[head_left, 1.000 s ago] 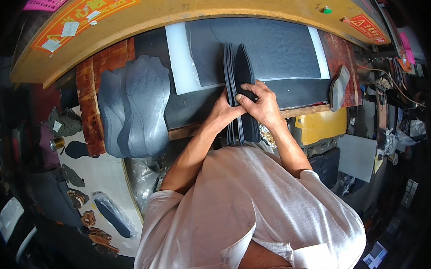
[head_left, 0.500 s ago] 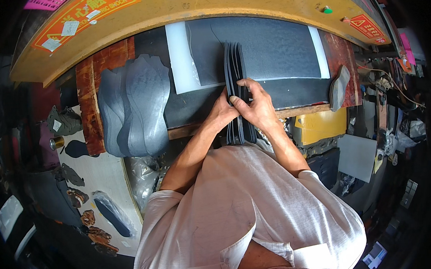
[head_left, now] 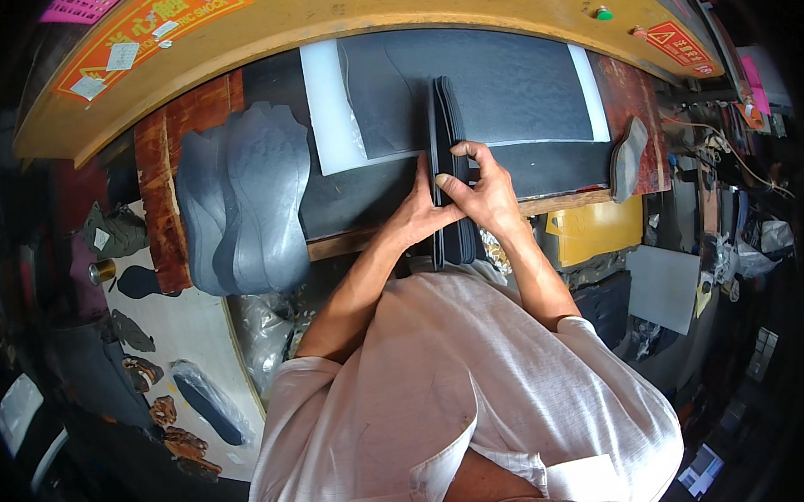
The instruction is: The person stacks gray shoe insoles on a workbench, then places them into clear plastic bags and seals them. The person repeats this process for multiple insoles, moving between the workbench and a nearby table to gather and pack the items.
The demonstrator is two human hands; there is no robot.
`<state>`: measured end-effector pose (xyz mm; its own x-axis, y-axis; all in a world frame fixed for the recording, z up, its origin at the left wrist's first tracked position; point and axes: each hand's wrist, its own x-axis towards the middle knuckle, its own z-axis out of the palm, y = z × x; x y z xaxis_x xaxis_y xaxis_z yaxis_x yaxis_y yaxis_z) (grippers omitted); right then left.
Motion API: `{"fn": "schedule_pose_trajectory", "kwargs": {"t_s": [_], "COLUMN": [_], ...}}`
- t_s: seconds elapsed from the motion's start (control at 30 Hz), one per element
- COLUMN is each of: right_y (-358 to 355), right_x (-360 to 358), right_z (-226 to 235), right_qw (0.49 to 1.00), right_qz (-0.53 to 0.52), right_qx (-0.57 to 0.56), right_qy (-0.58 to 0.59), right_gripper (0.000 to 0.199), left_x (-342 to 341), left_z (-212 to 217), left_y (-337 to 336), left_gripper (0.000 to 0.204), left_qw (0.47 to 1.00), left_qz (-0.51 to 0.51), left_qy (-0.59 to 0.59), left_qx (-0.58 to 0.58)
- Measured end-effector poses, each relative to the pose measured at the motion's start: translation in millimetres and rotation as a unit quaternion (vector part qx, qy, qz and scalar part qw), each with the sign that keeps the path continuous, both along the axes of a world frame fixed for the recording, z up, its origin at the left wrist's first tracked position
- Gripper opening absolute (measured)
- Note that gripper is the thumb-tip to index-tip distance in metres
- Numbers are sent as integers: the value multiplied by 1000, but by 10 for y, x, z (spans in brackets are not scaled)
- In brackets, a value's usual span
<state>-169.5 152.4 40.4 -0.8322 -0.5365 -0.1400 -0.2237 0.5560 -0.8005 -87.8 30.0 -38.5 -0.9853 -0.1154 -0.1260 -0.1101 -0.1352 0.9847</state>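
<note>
Both my hands grip a stack of thin black shoe soles (head_left: 449, 112), held on edge with its long side running away from me. My left hand (head_left: 418, 212) is closed on the stack's left side, its fingers partly hidden behind the soles. My right hand (head_left: 490, 190) clasps the right side, thumb across the near edges and index finger bent over the outer sole. The soles lie mostly close together, with a narrow gap toward the left. Beyond them, a black sheet (head_left: 521, 86) lies over a white sheet (head_left: 324, 110) on the bench.
Overlapping piles of dark grey soles (head_left: 267, 194) lie at the bench's left. A smaller sole stack (head_left: 629, 159) sits at the right end. A yellow machine beam (head_left: 389, 11) spans the far side. Below right are yellow sheets (head_left: 596, 232); a wrapped sole (head_left: 208, 402) lies at lower left.
The soles, fanned apart before, are now pressed closer together. The stack has tilted, so more of its right side shows, and it has shifted slightly right. Both hands keep hold of it.
</note>
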Motion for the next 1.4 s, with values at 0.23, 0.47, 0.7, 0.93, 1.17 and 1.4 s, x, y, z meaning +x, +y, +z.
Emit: {"fn": "schedule_pose_trajectory", "kwargs": {"t_s": [0.23,0.47,0.7,0.93,1.17,1.4], "right_y": [18,43,123,448,514,558], "right_x": [-67,-81,-265,-565,-671,-719], "right_z": [-135,-111,-202,-528,-644,-792], "right_qw": [998,1000,999,954,938,922], "right_qz": [-1,-3,-15,-7,-30,-22], "right_qx": [-46,-24,-47,-195,-201,-233], "right_qy": [-37,-5,5,-228,-282,-309], "right_gripper": [47,55,79,78,79,80], "left_x": [32,-24,166,729,1071,1120], "left_z": [11,-84,145,177,62,208], "left_y": [-63,88,184,-800,-1165,-1235], "left_gripper": [107,115,118,85,71,76], "left_qw": [997,999,968,621,649,681], "left_qz": [-15,16,-25,382,329,286], "left_qy": [60,17,-141,-210,-209,-241], "left_qx": [37,46,-205,-651,-653,-630]}}
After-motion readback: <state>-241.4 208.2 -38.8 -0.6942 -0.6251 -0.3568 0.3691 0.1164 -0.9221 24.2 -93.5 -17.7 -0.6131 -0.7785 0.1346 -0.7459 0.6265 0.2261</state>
